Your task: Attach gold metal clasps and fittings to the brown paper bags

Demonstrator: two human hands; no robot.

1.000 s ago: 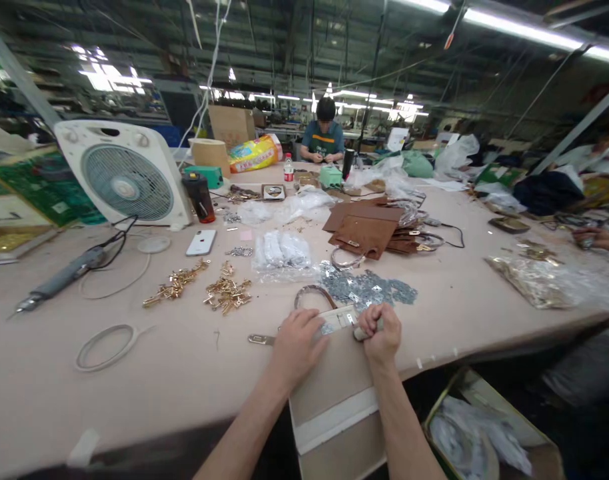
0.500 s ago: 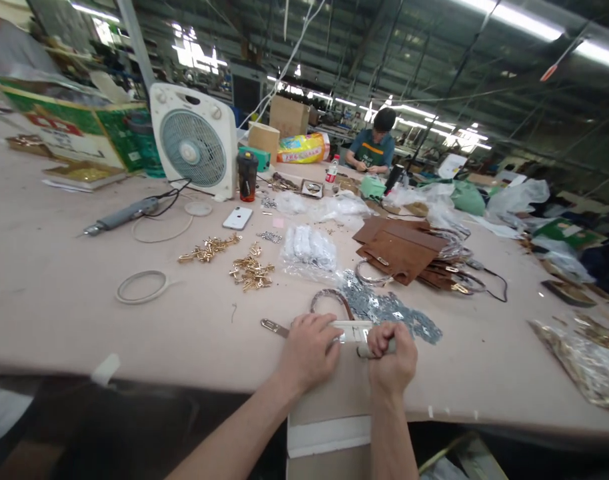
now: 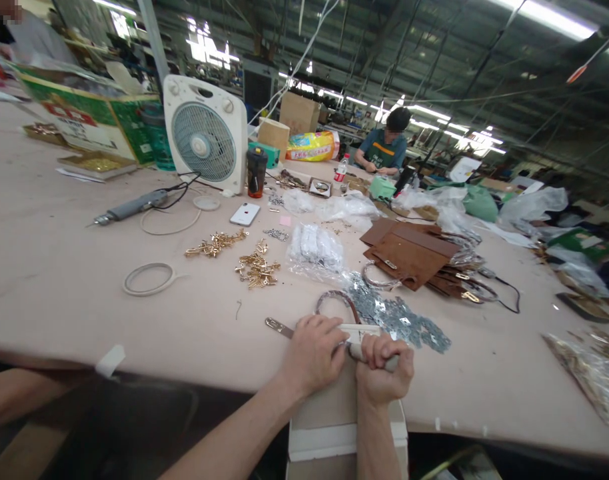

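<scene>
My left hand (image 3: 316, 347) is closed over a brown leather strap (image 3: 279, 327) at the table's front edge; the strap's end with a metal fitting sticks out to the left. Fingers wrapped, my right hand (image 3: 386, 365) grips a pale cylindrical tool (image 3: 355, 351), its dark end pointing at my left fingers. Beneath and behind both hands lies a whitish flat piece (image 3: 360, 331), partly covered. A brown looped bag handle (image 3: 338, 297) rises just beyond. To its right spreads a heap of small grey metal plates (image 3: 399, 319).
Brown bag panels (image 3: 412, 250) are stacked at right. Gold hardware (image 3: 258, 268), a clear plastic packet (image 3: 315, 247), a tape ring (image 3: 148, 279), a phone (image 3: 245, 214), an electric screwdriver (image 3: 134, 205) and a fan (image 3: 204, 137) stand about. Another person's forearm (image 3: 29, 393) shows at lower left.
My right hand, with the cylindrical tool, has moved left, closer to my left hand. The view has shifted slightly, and another person's forearm has come in at lower left.
</scene>
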